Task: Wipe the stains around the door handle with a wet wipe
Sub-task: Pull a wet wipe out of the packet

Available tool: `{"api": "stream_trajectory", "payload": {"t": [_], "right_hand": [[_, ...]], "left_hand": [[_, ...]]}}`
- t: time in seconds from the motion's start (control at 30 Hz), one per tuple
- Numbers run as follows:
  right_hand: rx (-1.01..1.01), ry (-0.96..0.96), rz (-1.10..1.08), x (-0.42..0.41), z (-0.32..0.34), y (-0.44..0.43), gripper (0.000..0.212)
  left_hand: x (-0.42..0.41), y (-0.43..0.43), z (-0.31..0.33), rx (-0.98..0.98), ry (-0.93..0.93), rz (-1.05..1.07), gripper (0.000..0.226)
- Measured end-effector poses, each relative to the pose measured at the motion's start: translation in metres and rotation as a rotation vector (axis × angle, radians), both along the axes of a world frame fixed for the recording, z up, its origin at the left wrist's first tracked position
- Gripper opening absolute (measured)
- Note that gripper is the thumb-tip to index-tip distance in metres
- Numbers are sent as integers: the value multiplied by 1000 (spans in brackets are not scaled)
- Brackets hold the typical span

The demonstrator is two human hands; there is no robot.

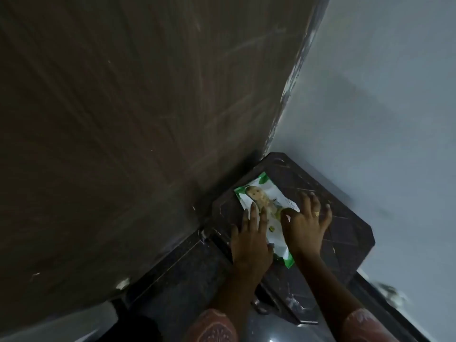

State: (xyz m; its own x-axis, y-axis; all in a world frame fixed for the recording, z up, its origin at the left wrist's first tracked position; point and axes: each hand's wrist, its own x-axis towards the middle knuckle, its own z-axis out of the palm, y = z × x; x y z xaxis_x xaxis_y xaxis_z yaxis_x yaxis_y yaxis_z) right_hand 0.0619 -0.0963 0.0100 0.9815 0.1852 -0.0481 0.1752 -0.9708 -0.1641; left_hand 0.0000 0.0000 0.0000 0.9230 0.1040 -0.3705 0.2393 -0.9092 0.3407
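A white and green wet wipe pack (pixel 265 201) lies flat on a dark plastic stool (pixel 345 233) beside the brown door (pixel 123 119). My left hand (pixel 250 240) rests palm down on the pack's left side, fingers spread. On the pack's right part my right hand (pixel 307 222), with a ring on one finger, has its fingers spread and its thumb touching the pack's middle. No door handle is in view. The door's surface shows pale smears and scratches.
A pale wall (pixel 382 107) stands to the right of the door and behind the stool. Dark tiled floor (pixel 177 280) runs below the door. The image is dim and blurred.
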Motion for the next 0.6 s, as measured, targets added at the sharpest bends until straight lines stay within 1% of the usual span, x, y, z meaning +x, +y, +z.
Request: {"api": "stream_trajectory", "payload": {"t": [0.03,0.1,0.17,0.23,0.33,0.4,0.47,0.53,0.57,0.6], "right_hand": [[-2,44,-23,2,-5,1,11],[-34,60,-45,7,-10,5,17],[-19,56,-76,12,-18,8,18],[-15,46,-91,13,-25,11,17],[10,33,-132,13,-28,19,16],[49,29,-167,11,-29,20,17],[146,28,-210,8,-25,20,18],[295,23,-258,6,-22,17,20],[410,31,-283,6,-20,15,21],[566,56,-311,6,-18,12,21]], "left_hand": [[4,-1,-3,28,6,-4,79],[7,-1,-15,73,-24,-13,84],[9,-2,-26,118,-132,-23,92],[9,-3,-36,143,-178,-23,97],[8,2,-43,120,-241,-10,99],[7,2,-39,106,-225,8,101],[7,2,-35,136,-228,-24,96],[8,0,-39,126,-154,-32,88],[8,-1,-37,123,-163,-6,90],[9,-3,-33,142,-147,15,92]]}}
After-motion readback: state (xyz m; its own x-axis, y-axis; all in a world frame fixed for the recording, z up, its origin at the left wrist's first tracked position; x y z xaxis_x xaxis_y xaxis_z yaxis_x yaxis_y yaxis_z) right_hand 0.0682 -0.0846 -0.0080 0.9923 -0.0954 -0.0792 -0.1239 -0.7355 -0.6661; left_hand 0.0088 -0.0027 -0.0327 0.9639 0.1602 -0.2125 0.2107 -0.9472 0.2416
